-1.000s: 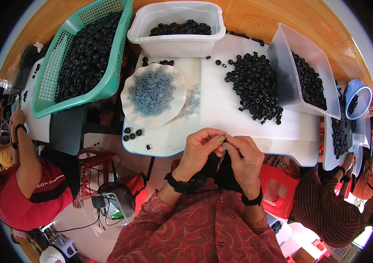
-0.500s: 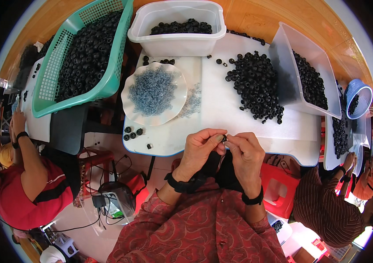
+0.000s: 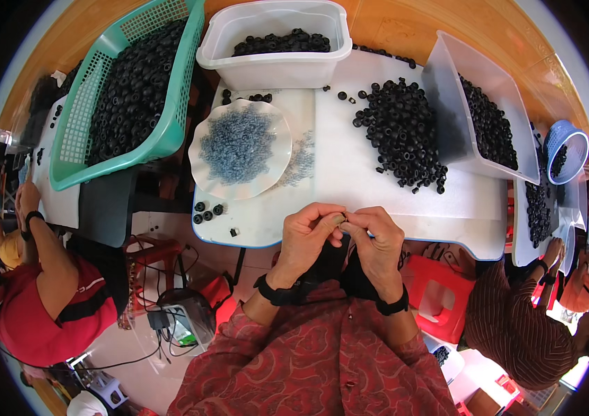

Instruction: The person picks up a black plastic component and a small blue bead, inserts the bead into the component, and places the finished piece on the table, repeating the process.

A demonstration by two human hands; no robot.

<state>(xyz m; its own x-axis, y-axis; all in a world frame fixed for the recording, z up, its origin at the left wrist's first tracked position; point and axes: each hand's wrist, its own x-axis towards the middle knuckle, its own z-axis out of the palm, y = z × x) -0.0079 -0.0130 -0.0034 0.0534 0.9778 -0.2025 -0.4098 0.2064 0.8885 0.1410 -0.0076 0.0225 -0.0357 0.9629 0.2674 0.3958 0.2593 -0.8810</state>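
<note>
Apparently, left hand (image 3: 303, 240) and right hand (image 3: 380, 244), pinched nearly closed, shared one dark part (image 3: 344, 217); light pressure seemed best

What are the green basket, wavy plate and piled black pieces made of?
Green basket: likely plastic, slightly shiny, with moulded-looking holes. Wavy plate: smooth white sheen and fluted rim; could be plastic or ceramic. Black pieces: mostly dull, with soft highlights, so perhaps rubber or plastic.
</note>
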